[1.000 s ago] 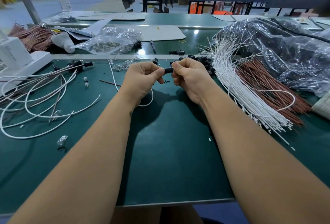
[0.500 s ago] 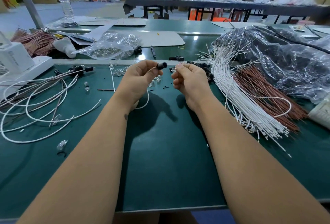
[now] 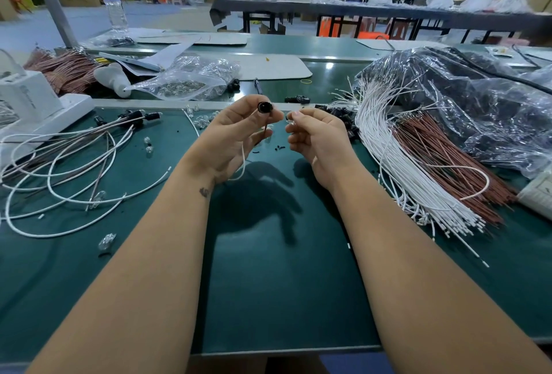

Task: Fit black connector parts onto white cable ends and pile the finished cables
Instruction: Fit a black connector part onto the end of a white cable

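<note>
The left hand [image 3: 236, 132] is raised above the middle of the green bench [image 3: 268, 284], its thumb and fingertips pinching a black connector part [image 3: 264, 107] whose round open end faces the camera. A thin brown lead and a white cable [image 3: 242, 161] hang from the part, passing down across the palm and curling beside the wrist. The right hand [image 3: 313, 135] is just beside it, apart from the connector, with its fingers curled and thumb and forefinger pressed together; whether it holds something tiny there cannot be told.

Behind the right hand, toward the far edge of this bench section, lies a small heap of black connector parts [image 3: 340, 114]. Along the right side a thick bundle of white cables [image 3: 397, 164] fans toward the near right edge, with a bundle of brown wires [image 3: 448, 158] touching it on the outer side, and a crumpled clear plastic bag [image 3: 478, 99] behind both. Toward the left edge lies a loose pile of finished cables [image 3: 74, 164], looped white and brown, with black ends near the far left. A few small clear bulbs [image 3: 148, 146] are scattered between the pile and the hands. Past the far edge sits a clear bag of bulbs [image 3: 191, 81].
</note>
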A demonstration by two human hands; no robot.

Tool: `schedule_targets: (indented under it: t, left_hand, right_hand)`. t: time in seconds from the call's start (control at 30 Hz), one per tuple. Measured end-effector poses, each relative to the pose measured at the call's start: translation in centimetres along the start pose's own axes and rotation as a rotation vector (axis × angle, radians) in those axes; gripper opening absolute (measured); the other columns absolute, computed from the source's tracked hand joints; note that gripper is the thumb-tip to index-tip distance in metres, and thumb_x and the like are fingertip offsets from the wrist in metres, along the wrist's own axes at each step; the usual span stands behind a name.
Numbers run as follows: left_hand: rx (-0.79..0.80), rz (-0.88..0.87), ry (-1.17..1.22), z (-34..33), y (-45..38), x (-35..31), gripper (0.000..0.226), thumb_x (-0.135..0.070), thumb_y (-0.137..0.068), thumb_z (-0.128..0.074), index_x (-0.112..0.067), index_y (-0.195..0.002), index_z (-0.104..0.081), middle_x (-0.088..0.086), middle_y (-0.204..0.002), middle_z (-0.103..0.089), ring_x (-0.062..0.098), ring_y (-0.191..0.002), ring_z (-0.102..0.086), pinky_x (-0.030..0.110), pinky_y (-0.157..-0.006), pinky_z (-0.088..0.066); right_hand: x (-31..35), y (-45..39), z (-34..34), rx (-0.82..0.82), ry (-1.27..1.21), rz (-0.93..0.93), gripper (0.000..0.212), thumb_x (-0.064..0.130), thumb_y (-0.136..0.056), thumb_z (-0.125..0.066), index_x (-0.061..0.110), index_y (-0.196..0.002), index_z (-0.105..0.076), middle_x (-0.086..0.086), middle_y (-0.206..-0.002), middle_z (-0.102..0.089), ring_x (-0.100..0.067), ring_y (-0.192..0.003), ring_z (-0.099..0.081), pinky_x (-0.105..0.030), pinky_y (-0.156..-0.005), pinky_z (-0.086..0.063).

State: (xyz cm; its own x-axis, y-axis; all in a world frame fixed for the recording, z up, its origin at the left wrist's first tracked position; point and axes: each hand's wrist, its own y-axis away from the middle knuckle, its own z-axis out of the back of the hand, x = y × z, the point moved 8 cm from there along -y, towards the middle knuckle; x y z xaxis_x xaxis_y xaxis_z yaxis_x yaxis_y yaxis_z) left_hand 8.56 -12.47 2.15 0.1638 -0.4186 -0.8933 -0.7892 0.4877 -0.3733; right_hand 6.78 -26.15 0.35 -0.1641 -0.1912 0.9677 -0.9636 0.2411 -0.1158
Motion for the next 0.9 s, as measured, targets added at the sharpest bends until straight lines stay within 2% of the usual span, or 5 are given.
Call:
schedule_targets:
  t: [0.2, 0.3, 0.5, 0.73, 0.9]
  left_hand:
    - [-0.034, 0.026, -0.026, 0.2, 0.1, 0.0, 0.005, -0.019, -0.091, -0.054, -0.016, -0.093, -0.058, -0.005, -0.087, -0.067, 0.013, -0.092, -0.061, 0.029, -0.087, -0.046]
    - [-0.151, 0.022, -0.068, 1.0, 0.0, -0.1, 0.012, -0.012, -0.097, -0.051, -0.017, -0.092, -0.060, -0.007, -0.079, -0.068, 0.010, -0.077, -0.062, 0.023, -0.076, -0.050]
    - [-0.281, -0.005, -0.482, 1.7, 0.2, -0.3, 0.020, -0.003, -0.096, -0.054, -0.020, -0.089, -0.064, -0.010, -0.063, -0.065, 0.004, -0.052, -0.052, 0.016, -0.055, -0.044]
    - [-0.316, 0.063, -0.805, 1.8, 0.3, 0.1, 0.016, -0.017, -0.090, -0.064, -0.022, -0.075, -0.064, -0.001, -0.066, -0.059, 0.004, -0.056, -0.048, 0.015, -0.056, -0.039]
    - [-0.348, 0.055, -0.822, 1.5, 0.3, -0.3, 0.011, -0.018, -0.091, -0.063, -0.018, -0.080, -0.064, 0.000, -0.072, -0.061, 0.008, -0.063, -0.050, 0.011, -0.056, -0.039]
  right_hand:
    - [1.6, 0.8, -1.2, 0.045, 0.195, 0.180, 0.010, 0.016, -0.086, -0.072, 0.013, -0.080, -0.064, -0.006, -0.059, -0.057, -0.013, -0.049, -0.046, -0.021, -0.046, -0.038]
    - [2.3, 1.2, -1.6, 0.078, 0.177, 0.229, 0.011, 0.012, -0.083, -0.074, 0.018, -0.088, -0.066, -0.004, -0.057, -0.057, -0.017, -0.054, -0.047, -0.021, -0.048, -0.039]
    - [2.3, 1.2, -1.9, 0.080, 0.273, 0.268, 0.011, 0.010, -0.084, -0.073, 0.019, -0.089, -0.069, 0.007, -0.050, -0.056, -0.007, -0.047, -0.049, -0.017, -0.046, -0.040]
    - [1.2, 0.5, -1.0, 0.017, 0.316, 0.212, 0.005, 0.012, -0.088, -0.069, 0.012, -0.084, -0.065, 0.004, -0.056, -0.061, -0.007, -0.048, -0.050, -0.018, -0.049, -0.043]
    - [0.2, 0.2, -1.0, 0.015, 0.216, 0.134, 0.005, 0.011, -0.091, -0.066, 0.009, -0.086, -0.064, 0.004, -0.055, -0.060, -0.007, -0.044, -0.050, -0.019, -0.046, -0.042]
